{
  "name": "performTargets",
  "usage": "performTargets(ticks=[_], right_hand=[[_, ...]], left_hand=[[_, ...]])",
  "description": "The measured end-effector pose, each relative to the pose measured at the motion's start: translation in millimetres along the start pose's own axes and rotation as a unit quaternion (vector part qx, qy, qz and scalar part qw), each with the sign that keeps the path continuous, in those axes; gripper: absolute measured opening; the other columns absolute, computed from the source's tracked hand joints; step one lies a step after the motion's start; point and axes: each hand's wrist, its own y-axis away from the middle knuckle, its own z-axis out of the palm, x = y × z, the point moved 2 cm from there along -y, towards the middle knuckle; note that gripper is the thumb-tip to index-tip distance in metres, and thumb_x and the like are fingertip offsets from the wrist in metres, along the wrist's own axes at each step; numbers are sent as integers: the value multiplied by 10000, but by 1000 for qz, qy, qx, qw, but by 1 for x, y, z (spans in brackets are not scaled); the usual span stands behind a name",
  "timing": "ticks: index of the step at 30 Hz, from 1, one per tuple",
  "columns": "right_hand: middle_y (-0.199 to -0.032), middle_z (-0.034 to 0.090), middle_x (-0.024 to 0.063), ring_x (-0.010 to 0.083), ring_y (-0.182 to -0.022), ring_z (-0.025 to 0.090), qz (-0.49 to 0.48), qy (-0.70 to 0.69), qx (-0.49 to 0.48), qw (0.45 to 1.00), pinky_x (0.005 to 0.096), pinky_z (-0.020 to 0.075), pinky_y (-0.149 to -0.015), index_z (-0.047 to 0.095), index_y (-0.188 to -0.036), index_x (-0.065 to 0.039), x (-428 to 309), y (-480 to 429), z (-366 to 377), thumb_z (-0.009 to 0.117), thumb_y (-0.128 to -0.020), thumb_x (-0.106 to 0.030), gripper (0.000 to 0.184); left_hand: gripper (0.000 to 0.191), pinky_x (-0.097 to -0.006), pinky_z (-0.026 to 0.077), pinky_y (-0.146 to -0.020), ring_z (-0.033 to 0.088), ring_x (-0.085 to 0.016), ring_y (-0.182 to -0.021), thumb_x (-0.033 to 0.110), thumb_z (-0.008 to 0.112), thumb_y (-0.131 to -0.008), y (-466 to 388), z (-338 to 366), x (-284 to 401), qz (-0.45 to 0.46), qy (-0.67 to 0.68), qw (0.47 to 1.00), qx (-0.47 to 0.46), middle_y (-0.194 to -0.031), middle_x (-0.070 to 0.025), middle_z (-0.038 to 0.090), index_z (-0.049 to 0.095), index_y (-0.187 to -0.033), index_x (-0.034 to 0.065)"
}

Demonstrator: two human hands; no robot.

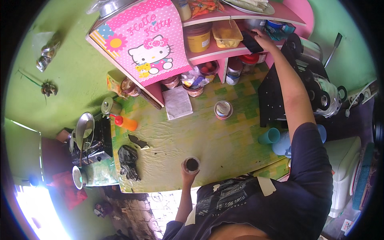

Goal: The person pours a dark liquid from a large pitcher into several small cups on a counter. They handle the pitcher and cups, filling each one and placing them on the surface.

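Observation:
My left hand (189,174) is closed around a clear cup (192,165) with dark contents, near the table's front edge. At the upper right my right hand (263,39) reaches to the pink shelf, its fingers at the upper edge of a flat dark object (251,42), which looks like a phone; whether it grips it is unclear. Left of that hand a yellow plastic tub (228,37) stands on the same shelf, beside a brown-lidded yellow bucket (198,40). A small lidded plastic tub (223,109) stands on the table.
A black rack (273,90) stands at the right, with a teal cup (270,136) near its base. On the left are an orange squeeze bottle (127,123), a crumpled dark cloth (128,162) and a stove (100,147). A notebook (178,103) lies by the pink cabinet.

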Motion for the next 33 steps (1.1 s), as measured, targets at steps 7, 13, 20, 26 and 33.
performTargets(ticks=[7,13,20,26,33], right_hand=[[-995,591,138,240,-909,593,11,-108,395,912,364,445,-833,508,-1129,-34,-47,70,-4,517,-855,-85,279],[-896,567,87,195,-773,539,-127,-217,348,903,298,425,-696,537,-1009,-31,-126,229,15,512,-842,-2,171],[-887,565,72,153,-726,556,-160,-357,-39,919,282,437,-643,551,-949,-26,-184,419,79,539,-799,20,157],[-897,577,87,171,-759,574,-45,-404,-295,865,300,459,-635,566,-956,-36,-168,509,150,562,-793,-4,166],[-935,577,115,259,-824,584,-91,-281,-348,890,354,476,-686,569,-963,-44,-148,538,158,566,-812,-80,155]], left_hand=[[922,-422,382,-1031,417,-261,-1245,22,824,-568,11,3,-14,-73,103,992,22,-1325,-137,401,297,-1324,23],[808,-400,431,-973,484,-265,-1185,37,796,-611,3,6,-20,-58,33,997,28,-1260,-146,482,374,-1300,14],[726,-359,444,-933,505,-230,-1141,89,788,-668,3,4,-12,-72,-25,996,37,-1217,-132,513,391,-1270,7],[764,-355,425,-955,509,-244,-1165,92,778,-663,-2,5,-11,-50,7,998,21,-1250,-166,513,378,-1304,-20],[596,-350,462,-818,561,-229,-963,105,740,-679,33,5,-29,-206,-99,970,84,-1134,-167,554,460,-1190,-24]])
